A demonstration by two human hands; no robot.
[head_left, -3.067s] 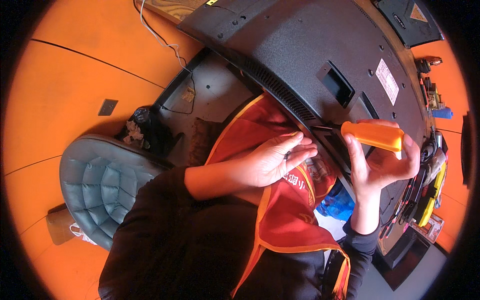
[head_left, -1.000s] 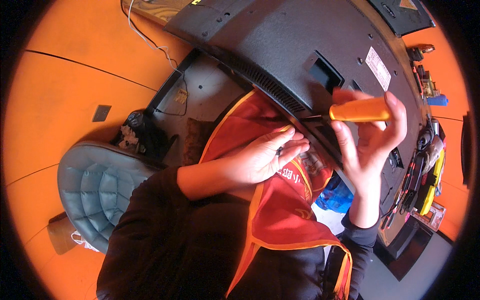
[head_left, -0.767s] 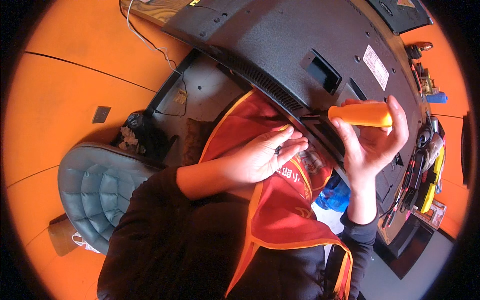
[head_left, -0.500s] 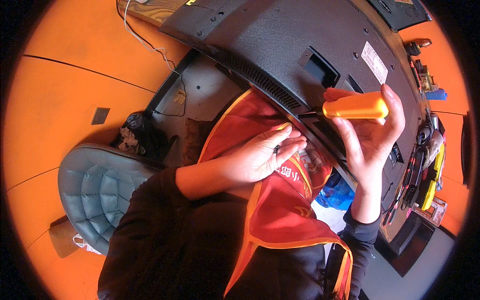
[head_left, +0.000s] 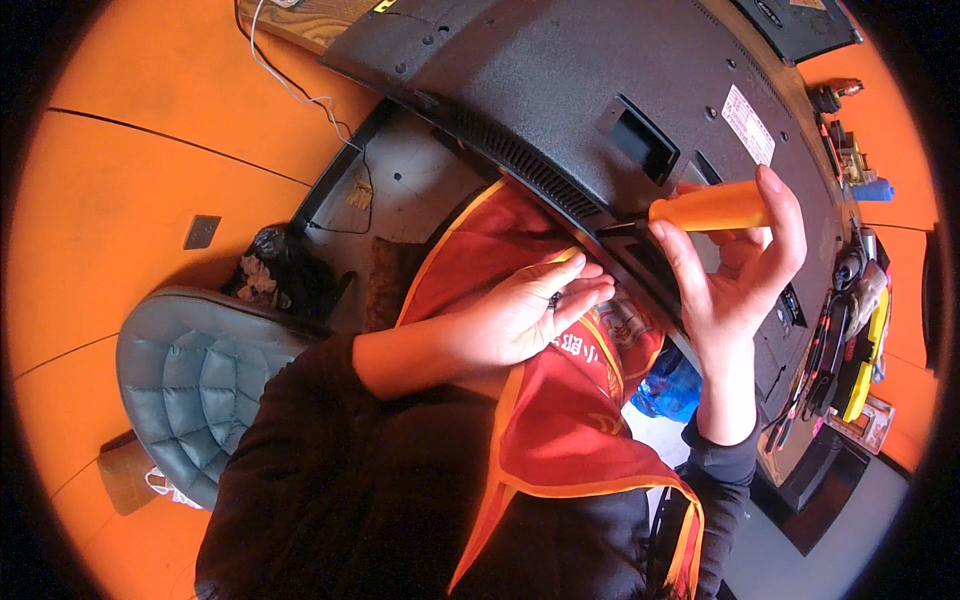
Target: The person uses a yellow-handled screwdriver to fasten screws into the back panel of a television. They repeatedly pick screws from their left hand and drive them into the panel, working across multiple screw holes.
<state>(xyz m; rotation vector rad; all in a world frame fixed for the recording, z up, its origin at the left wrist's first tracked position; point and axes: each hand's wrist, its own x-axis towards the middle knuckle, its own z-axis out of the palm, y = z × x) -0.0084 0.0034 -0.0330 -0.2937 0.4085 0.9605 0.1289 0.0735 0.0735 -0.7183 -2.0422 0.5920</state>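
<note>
My right hand (head_left: 735, 270) grips the orange-yellow handle of a screwdriver (head_left: 708, 208) between thumb and fingers. Its dark shaft points left, with the tip at the near edge of a flat-screen television's black back panel (head_left: 530, 90), by the end of a vent strip. Whether the tip sits in a screw is too small to tell. Palm up and half curled, my left hand (head_left: 530, 305) lies just below that edge, over a red apron (head_left: 570, 430) with yellow trim. Small dark screws (head_left: 553, 300) show in its palm, partly hidden by the fingers.
A wooden table (head_left: 310, 22) carries the television. Tools and a yellow-cased item (head_left: 864, 360) lie along its right side. A blue-grey padded chair (head_left: 200, 390) stands at left, near a black bag (head_left: 272, 265). White and black cables (head_left: 280, 75) hang at the upper left.
My right fingers have rolled the screwdriver handle slightly, and its thumb and fingertips sit differently on it. The tip stays at the panel edge. My left hand has barely moved.
</note>
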